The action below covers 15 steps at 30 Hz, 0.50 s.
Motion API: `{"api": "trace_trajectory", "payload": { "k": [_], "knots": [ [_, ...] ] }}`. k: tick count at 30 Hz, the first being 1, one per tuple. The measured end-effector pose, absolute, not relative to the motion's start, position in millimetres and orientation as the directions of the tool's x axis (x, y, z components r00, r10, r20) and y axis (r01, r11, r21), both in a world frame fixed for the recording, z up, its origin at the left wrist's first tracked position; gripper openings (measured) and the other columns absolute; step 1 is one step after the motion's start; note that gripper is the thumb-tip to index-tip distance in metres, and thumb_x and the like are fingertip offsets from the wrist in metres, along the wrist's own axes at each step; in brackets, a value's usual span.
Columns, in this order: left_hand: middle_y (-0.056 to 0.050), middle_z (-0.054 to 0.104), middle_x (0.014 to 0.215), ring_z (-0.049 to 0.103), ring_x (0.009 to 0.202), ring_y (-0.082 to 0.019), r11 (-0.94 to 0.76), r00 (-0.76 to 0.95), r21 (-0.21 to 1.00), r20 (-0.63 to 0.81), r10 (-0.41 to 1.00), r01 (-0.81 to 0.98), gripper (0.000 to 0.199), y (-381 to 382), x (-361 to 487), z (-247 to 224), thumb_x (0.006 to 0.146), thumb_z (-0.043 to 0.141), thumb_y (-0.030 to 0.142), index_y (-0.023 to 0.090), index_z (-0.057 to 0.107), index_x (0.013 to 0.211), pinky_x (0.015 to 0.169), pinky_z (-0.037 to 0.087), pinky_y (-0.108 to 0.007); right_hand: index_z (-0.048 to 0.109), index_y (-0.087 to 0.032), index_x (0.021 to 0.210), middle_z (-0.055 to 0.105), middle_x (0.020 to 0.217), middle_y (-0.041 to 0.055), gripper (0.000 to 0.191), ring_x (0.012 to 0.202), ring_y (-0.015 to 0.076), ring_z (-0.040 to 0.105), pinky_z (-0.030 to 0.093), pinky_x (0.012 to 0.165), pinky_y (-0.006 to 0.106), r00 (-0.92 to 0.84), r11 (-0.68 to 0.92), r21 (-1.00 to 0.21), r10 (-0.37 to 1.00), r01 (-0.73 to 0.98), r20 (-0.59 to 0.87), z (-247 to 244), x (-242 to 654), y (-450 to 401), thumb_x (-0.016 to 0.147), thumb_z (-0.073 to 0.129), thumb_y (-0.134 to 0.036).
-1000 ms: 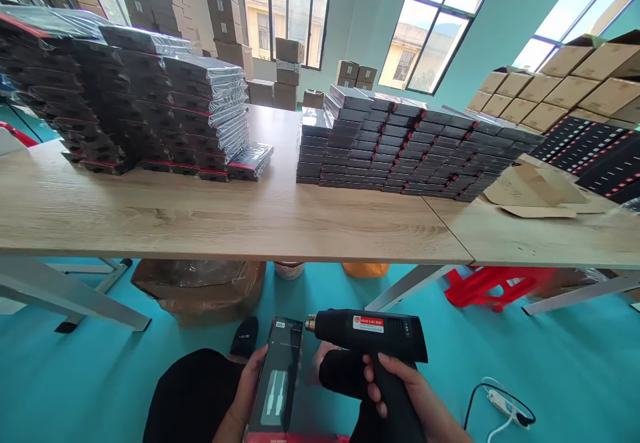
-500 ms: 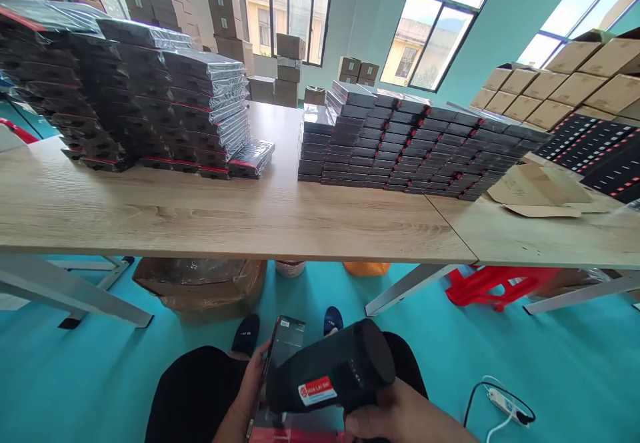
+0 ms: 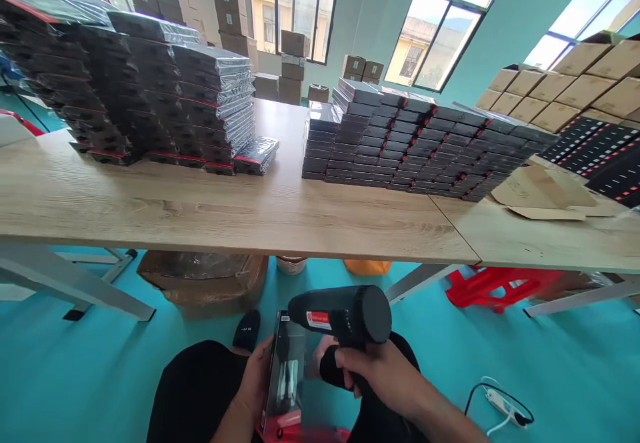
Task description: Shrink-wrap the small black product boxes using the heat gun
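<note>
My left hand (image 3: 254, 377) is closed around the left side of a flat black box (image 3: 285, 363) with a glossy surface and a red lower end, held between my knees. My right hand (image 3: 376, 367) grips the handle of a black heat gun (image 3: 350, 313) that bears a red and white label. Its nozzle points left, above the box's upper end; I cannot tell whether they touch. A foot and part of my right leg are partly hidden behind the gun and hand.
A wooden table (image 3: 240, 219) stands ahead, holding film-wrapped black boxes (image 3: 200, 96) and a stack of dark boxes (image 3: 400, 143). Underneath are a cardboard box (image 3: 210, 289) and a red stool (image 3: 500, 286). A power strip (image 3: 507, 406) lies on the floor at right.
The heat gun has moved up and away from the box's lower half, so more of the box shows. My left hand keeps its hold. The view has shifted slightly.
</note>
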State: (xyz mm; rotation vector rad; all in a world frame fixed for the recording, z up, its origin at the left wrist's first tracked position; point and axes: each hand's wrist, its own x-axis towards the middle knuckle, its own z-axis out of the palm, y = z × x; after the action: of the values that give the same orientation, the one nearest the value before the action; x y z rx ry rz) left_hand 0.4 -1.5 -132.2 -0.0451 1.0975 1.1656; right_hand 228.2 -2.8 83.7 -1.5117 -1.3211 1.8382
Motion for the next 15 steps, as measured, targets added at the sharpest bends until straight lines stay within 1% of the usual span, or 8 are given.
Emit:
{"api": "trace_trajectory", "payload": {
  "k": [2,4,8,9,11,12,13,15],
  "knots": [
    [-0.009,0.079,0.087,0.075,0.086,-0.032,0.452,-0.004,0.467,-0.699,0.715,-0.760,0.029,-3,3,-126,0.074,0.069,0.022,0.016,0.072,0.102,0.078,0.058,-0.043,0.066,-0.016,0.072,0.061,0.062,0.0016,0.019,0.056,0.0171,0.054,0.044,0.054,0.032,-0.395,-0.476,-0.853,0.757,0.213,-0.521,79,226,4,0.073,0.067,-0.035],
    [-0.008,0.079,0.087,0.075,0.087,-0.032,0.437,-0.010,0.448,-0.707,0.707,-0.780,0.030,-2,2,-122,0.075,0.068,0.022,0.016,0.071,0.105,0.079,0.058,-0.042,0.067,-0.016,0.071,0.061,0.061,0.0018,0.020,0.054,0.0170,0.055,0.044,0.051,0.031,-0.427,-0.483,-0.854,0.742,0.193,-0.517,77,225,10,0.069,0.069,-0.035],
    [-0.009,0.079,0.086,0.075,0.085,-0.033,0.464,0.040,0.372,-0.744,0.666,-0.804,0.031,-1,-3,-118,0.076,0.067,0.024,0.016,0.071,0.106,0.079,0.058,-0.044,0.063,-0.018,0.069,0.057,0.056,-0.0022,0.018,0.054,0.0138,0.052,0.044,0.052,0.027,-0.311,-0.466,-0.862,0.804,0.201,-0.507,76,236,12,0.076,0.060,-0.035],
    [-0.010,0.079,0.086,0.075,0.084,-0.033,0.469,0.055,0.360,-0.744,0.666,-0.807,0.030,-1,-4,-118,0.077,0.067,0.025,0.015,0.071,0.105,0.078,0.058,-0.045,0.063,-0.019,0.069,0.057,0.055,-0.0030,0.016,0.052,0.0136,0.051,0.044,0.051,0.027,-0.306,-0.477,-0.852,0.795,0.218,-0.523,77,241,9,0.075,0.059,-0.034],
    [-0.010,0.078,0.086,0.075,0.084,-0.034,0.450,0.055,0.364,-0.726,0.686,-0.816,0.029,-1,-4,-116,0.077,0.066,0.026,0.016,0.071,0.104,0.077,0.058,-0.046,0.064,-0.019,0.065,0.055,0.049,-0.0037,0.008,0.047,0.0140,0.050,0.042,0.047,0.028,-0.356,-0.515,-0.812,0.730,0.276,-0.584,82,250,-1,0.069,0.063,-0.026],
    [-0.010,0.078,0.087,0.075,0.084,-0.034,0.436,0.049,0.370,-0.714,0.698,-0.820,0.029,-1,-4,-115,0.077,0.066,0.026,0.016,0.071,0.104,0.077,0.058,-0.046,0.065,-0.019,0.063,0.056,0.050,-0.0031,0.003,0.047,0.0151,0.051,0.043,0.049,0.029,-0.397,-0.520,-0.797,0.692,0.306,-0.604,84,254,-8,0.065,0.066,-0.021],
    [-0.010,0.078,0.088,0.075,0.085,-0.034,0.425,0.044,0.375,-0.704,0.708,-0.824,0.029,0,-4,-115,0.077,0.066,0.027,0.016,0.071,0.104,0.076,0.058,-0.046,0.067,-0.020,0.063,0.060,0.054,-0.0018,0.005,0.053,0.0169,0.055,0.046,0.055,0.031,-0.431,-0.513,-0.794,0.666,0.327,-0.608,87,256,-15,0.061,0.070,-0.017],
    [-0.010,0.078,0.089,0.075,0.087,-0.034,0.421,0.047,0.376,-0.697,0.715,-0.826,0.031,1,-2,-114,0.078,0.065,0.028,0.016,0.071,0.105,0.076,0.058,-0.046,0.071,-0.021,0.073,0.067,0.069,0.0006,0.015,0.071,0.0201,0.061,0.049,0.071,0.032,-0.467,-0.487,-0.807,0.658,0.334,-0.590,88,257,-26,0.060,0.073,-0.013]
  ]
}}
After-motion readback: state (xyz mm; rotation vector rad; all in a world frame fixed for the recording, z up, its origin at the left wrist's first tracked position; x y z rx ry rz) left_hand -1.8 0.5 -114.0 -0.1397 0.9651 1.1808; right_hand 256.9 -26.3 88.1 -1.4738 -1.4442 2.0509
